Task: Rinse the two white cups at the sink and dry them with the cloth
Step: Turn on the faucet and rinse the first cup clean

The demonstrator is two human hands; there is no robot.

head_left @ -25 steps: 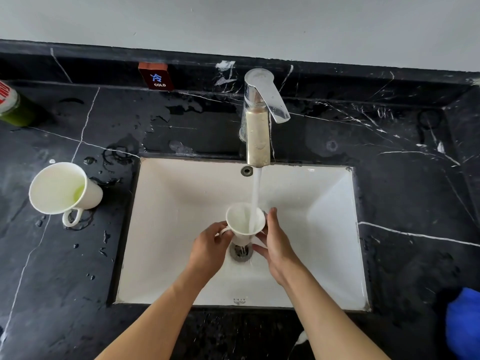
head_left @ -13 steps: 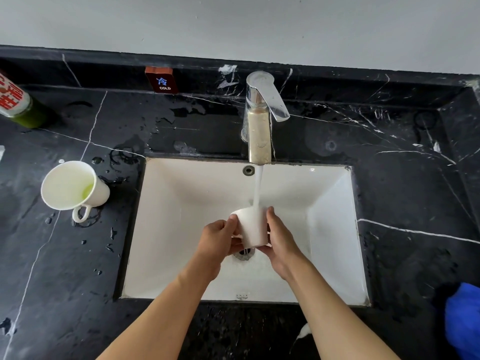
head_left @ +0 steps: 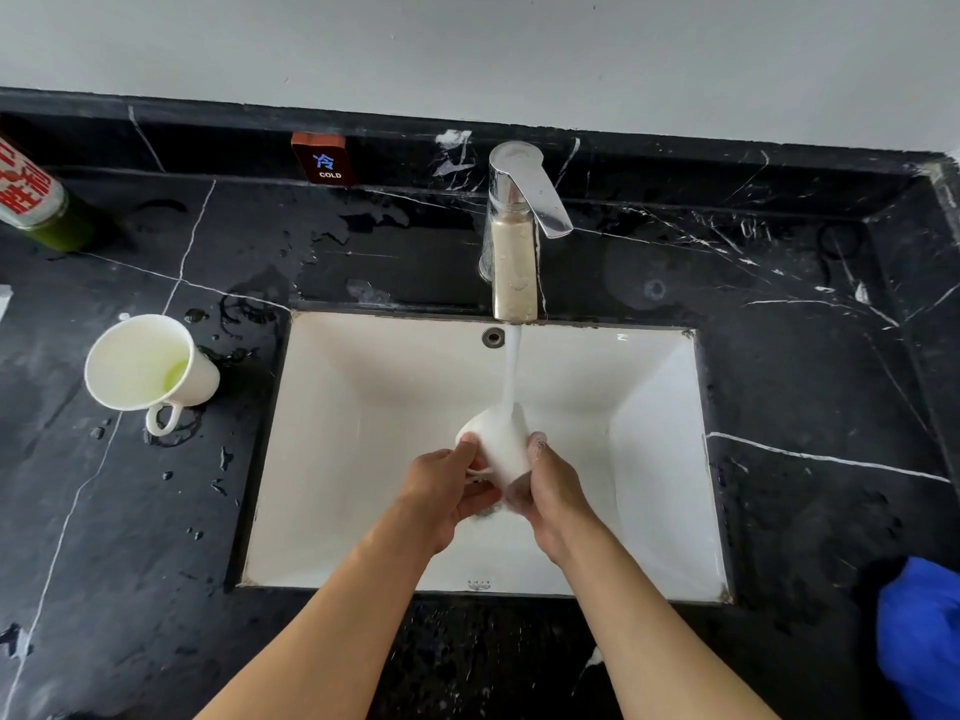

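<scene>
Over the white sink (head_left: 654,459) I hold a white cup (head_left: 500,443) tipped over, its base toward the tap, with water from the chrome tap (head_left: 515,236) running onto its outside. My left hand (head_left: 444,491) grips it at the handle side and my right hand (head_left: 551,493) holds the other side. The cup's mouth is hidden by my hands. A second white cup (head_left: 148,363) stands upright on the wet black counter left of the sink, with a little greenish liquid inside. The blue cloth (head_left: 922,636) lies at the right edge of the counter.
The black marble counter (head_left: 810,356) surrounds the sink and is spotted with water on the left. A green bottle with a red-and-white label (head_left: 36,200) lies at the far left. A small "COLD" sign (head_left: 323,159) stands on the back ledge.
The cup has turned from mouth-up under the stream to tipped over, so water now hits its outside. Both hands shifted around it and stayed over the drain.
</scene>
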